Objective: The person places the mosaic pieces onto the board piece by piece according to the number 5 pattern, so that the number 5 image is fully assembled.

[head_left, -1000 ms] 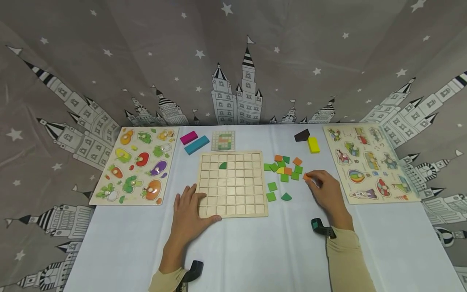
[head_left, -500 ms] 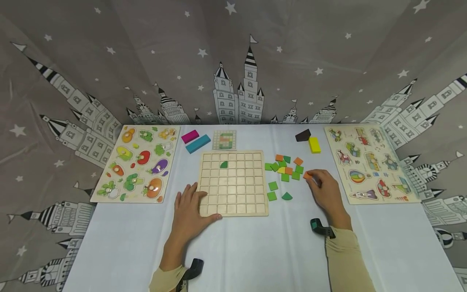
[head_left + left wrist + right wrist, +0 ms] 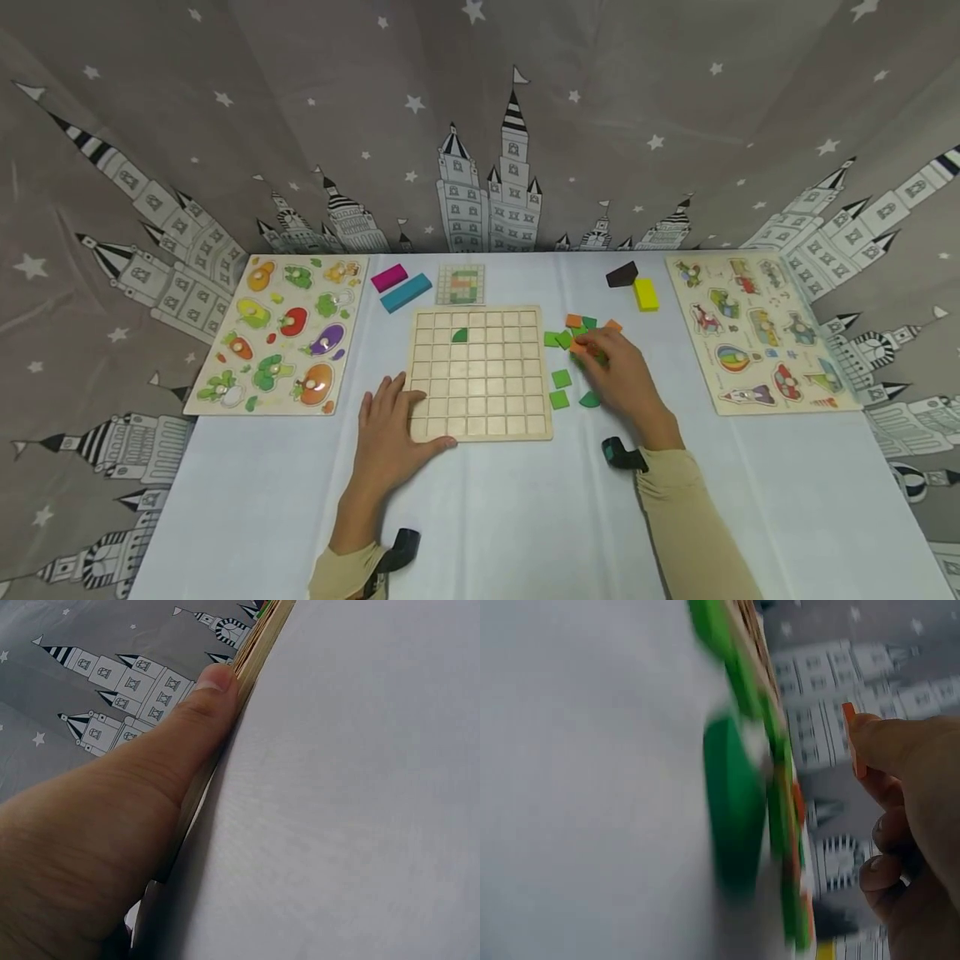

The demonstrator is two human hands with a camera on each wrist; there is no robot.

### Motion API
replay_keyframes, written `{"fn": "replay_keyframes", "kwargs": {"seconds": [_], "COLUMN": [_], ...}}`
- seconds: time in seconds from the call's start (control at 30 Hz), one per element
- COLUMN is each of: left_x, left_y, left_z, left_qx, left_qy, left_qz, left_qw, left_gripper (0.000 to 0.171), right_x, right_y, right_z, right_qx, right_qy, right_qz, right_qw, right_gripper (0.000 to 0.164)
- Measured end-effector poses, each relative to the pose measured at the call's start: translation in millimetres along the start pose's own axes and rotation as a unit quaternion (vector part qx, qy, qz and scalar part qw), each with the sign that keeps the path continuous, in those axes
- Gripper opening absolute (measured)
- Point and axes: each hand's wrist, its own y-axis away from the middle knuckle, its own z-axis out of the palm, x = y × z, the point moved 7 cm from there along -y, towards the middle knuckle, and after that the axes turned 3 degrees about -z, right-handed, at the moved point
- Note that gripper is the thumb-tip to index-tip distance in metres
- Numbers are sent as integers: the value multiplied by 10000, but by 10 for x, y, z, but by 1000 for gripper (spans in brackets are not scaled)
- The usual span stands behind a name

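Presently two hands [image 3: 390, 437]: one pinching one orange tile [image 3: 848, 715], one touching board [image 3: 487, 377].

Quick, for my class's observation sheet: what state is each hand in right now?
Left hand: open, resting against the wooden grid board.
Right hand: closed, pinching an orange tile.

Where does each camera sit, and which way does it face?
Head: head-worn, facing forward and down at the board; left hand, right hand, sleeves show.
Left wrist: worn there, facing the board's edge; left thumb shows.
Right wrist: worn there, facing the tiles; right hand pinches an orange tile.
Shared: head and left wrist show the board.
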Motion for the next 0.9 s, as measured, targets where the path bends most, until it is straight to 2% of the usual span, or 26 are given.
{"fn": "replay_keyframes", "kwargs": {"seconds": [0.17, 0.3, 0.4, 0.67, 0.9], "left_x": [-8, -12, -13, -17, -4], "left_y": [8, 9, -1, 1, 3], "left_z": [18, 12, 5, -4, -15], "left_qx": [-56, -51, -45, 1, 38], "left_qy": [-1, -16, -53, -46, -34], "left_qz": [-18, -32, -12, 25, 36], "left_qw": [10000, 10000, 10000, 10000, 10000], "left_gripper": [89, 90, 90, 90, 90], "right_x": [-475, -847, -1047, -1263, -1320], "right_y": [-216, -363, -456, -598, -615], "right_z": [318, 579, 764, 1182, 1280], "right_qx": [-495, -894, -1134, -1524, -1578], "right_qy": [-24, 41, 78, 383, 736], "right_qz": [-569, -1032, -1230, -1533, -1548], "right_qw": [9972, 9906, 9859, 9756, 9725], "right_gripper": [25, 25, 25, 26, 26]}}
